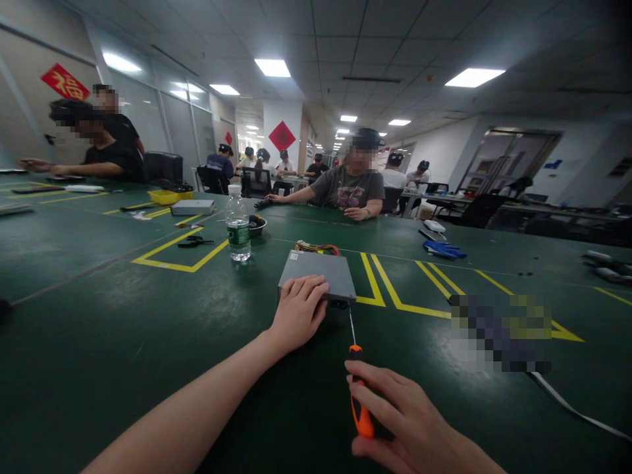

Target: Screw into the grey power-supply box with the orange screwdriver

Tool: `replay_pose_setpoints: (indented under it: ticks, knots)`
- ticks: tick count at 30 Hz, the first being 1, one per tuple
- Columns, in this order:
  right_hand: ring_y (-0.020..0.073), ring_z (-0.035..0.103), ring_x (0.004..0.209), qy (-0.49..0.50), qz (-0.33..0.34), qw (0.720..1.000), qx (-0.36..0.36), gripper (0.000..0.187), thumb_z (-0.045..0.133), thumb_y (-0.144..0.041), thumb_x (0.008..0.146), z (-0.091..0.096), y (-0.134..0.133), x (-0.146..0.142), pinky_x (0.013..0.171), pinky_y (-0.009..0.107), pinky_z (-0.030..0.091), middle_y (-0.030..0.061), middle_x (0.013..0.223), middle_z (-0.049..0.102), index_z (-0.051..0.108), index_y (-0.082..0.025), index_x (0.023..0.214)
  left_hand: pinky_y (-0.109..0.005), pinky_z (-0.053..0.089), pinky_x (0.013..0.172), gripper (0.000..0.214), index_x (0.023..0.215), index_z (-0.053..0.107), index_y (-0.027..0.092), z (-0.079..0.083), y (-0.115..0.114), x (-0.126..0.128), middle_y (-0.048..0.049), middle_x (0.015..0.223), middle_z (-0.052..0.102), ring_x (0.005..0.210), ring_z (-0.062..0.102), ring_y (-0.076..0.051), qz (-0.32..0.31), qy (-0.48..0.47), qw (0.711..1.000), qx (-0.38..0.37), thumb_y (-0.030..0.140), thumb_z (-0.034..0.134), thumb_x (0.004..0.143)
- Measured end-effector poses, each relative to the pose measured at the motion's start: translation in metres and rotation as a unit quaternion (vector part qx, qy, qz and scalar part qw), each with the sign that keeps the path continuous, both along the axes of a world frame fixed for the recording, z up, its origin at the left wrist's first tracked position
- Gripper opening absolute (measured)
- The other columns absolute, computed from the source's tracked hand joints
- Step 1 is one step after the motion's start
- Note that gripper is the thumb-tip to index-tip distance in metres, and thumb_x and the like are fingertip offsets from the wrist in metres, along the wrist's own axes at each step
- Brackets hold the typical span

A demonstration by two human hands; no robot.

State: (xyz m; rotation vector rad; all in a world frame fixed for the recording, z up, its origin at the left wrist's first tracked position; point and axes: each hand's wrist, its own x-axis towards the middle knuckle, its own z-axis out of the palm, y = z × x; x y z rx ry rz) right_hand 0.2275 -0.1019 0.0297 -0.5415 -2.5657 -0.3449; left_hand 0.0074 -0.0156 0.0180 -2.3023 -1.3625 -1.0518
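A grey metal computer power supply (328,268) lies on the green table in front of me, with coloured cables (316,247) at its far side. My left hand (301,309) grips its near left part, fingers over the top and thumb low at the near face. In my right hand (395,408) is a screwdriver (363,418) with an orange and black handle, held between fingers and thumb. Its thin shaft points away from me, and the tip meets the power supply's near face by the right corner. The exact contact point is too small to make out.
A water bottle (239,227) stands left of the power supply, before a small bowl (257,226). Further left are a black tool (195,241), a grey metal box (192,207) and a yellow tray (170,196). Blue gloves (444,249) lie right. A person (348,184) sits opposite.
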Motion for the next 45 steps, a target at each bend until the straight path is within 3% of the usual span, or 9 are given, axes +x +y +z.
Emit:
replay_pose_setpoints:
  ticks: [4,8,15,18,24,29,36,41,45]
  knots:
    - [0.0245,0.061,0.102,-0.035,0.0,0.999,0.003,0.037,0.042,-0.037,0.092,0.005,-0.001,-0.002,0.075,0.033,0.054,0.017,0.118,0.059,0.051,-0.017,0.122,-0.039,0.031,0.096,0.027,0.114,0.052,0.023,0.0,0.0,0.0,-0.0036,0.125,0.055,0.117,0.045,-0.021,0.001,-0.002,1.0,0.007,0.025,0.045,0.088]
    - [0.0218,0.065,0.091,0.019,0.014,1.0,0.014,0.032,0.046,-0.036,0.091,-0.002,0.0,-0.002,0.075,0.032,0.054,0.0178,0.113,0.062,0.054,-0.013,0.112,-0.039,0.031,0.096,0.028,0.114,0.052,0.024,0.0,-0.001,0.0,-0.0043,0.126,0.055,0.117,0.045,-0.021,0.002,-0.003,1.0,0.007,0.026,0.046,0.088]
    - [0.0235,0.059,0.105,0.002,0.005,1.0,-0.007,0.039,0.047,-0.037,0.089,0.002,0.001,-0.001,0.079,0.031,0.053,0.0165,0.119,0.059,0.048,-0.015,0.121,-0.039,0.032,0.096,0.028,0.114,0.053,0.024,0.0,0.0,0.0,-0.0035,0.125,0.055,0.116,0.046,-0.021,0.007,0.002,1.0,0.011,0.026,0.046,0.087]
    - [0.0236,0.06,0.102,-0.015,0.013,1.0,-0.004,0.036,0.045,-0.033,0.09,0.004,0.001,-0.003,0.078,0.033,0.053,0.0173,0.117,0.059,0.05,-0.016,0.12,-0.039,0.031,0.096,0.028,0.114,0.052,0.024,0.0,-0.001,-0.001,-0.0038,0.125,0.055,0.117,0.045,-0.021,0.001,0.0,1.0,0.008,0.026,0.045,0.088]
    - [0.0221,0.062,0.098,0.048,0.026,0.999,-0.007,0.031,0.047,-0.03,0.088,-0.005,0.001,-0.002,0.078,0.032,0.053,0.019,0.115,0.06,0.048,-0.012,0.114,-0.039,0.031,0.097,0.028,0.115,0.052,0.024,0.001,-0.001,-0.001,-0.0036,0.126,0.054,0.118,0.044,-0.021,0.001,0.002,1.0,0.005,0.026,0.044,0.088]
    - [0.0247,0.057,0.108,-0.01,0.003,1.0,-0.02,0.041,0.047,-0.035,0.089,-0.002,0.0,0.001,0.081,0.033,0.052,0.0165,0.123,0.056,0.048,-0.016,0.125,-0.04,0.032,0.096,0.028,0.115,0.053,0.024,0.0,-0.001,-0.001,-0.0038,0.125,0.055,0.117,0.045,-0.021,0.004,0.001,1.0,0.009,0.026,0.046,0.087]
    - [0.0202,0.064,0.094,0.053,0.015,0.998,0.008,0.026,0.047,-0.033,0.091,-0.005,-0.001,-0.004,0.078,0.031,0.054,0.0157,0.111,0.064,0.053,-0.014,0.108,-0.04,0.03,0.096,0.028,0.115,0.051,0.024,0.0,-0.001,-0.001,-0.0034,0.126,0.054,0.118,0.044,-0.021,0.002,0.001,1.0,-0.003,0.027,0.044,0.088]
    - [0.024,0.061,0.103,0.005,0.007,1.0,-0.003,0.038,0.044,-0.038,0.09,-0.001,-0.002,-0.003,0.076,0.032,0.055,0.0179,0.116,0.06,0.05,-0.013,0.118,-0.04,0.03,0.096,0.027,0.115,0.051,0.024,0.001,-0.001,-0.001,-0.0033,0.126,0.054,0.118,0.044,-0.021,0.002,-0.001,1.0,-0.002,0.027,0.043,0.089]
    - [0.0245,0.062,0.099,-0.01,0.005,1.0,0.002,0.032,0.046,-0.031,0.09,0.0,-0.002,-0.003,0.073,0.033,0.055,0.0172,0.116,0.06,0.053,-0.016,0.117,-0.039,0.03,0.096,0.027,0.115,0.051,0.024,0.001,-0.001,-0.001,-0.0033,0.126,0.054,0.118,0.044,-0.021,0.004,0.002,1.0,-0.002,0.027,0.044,0.088]
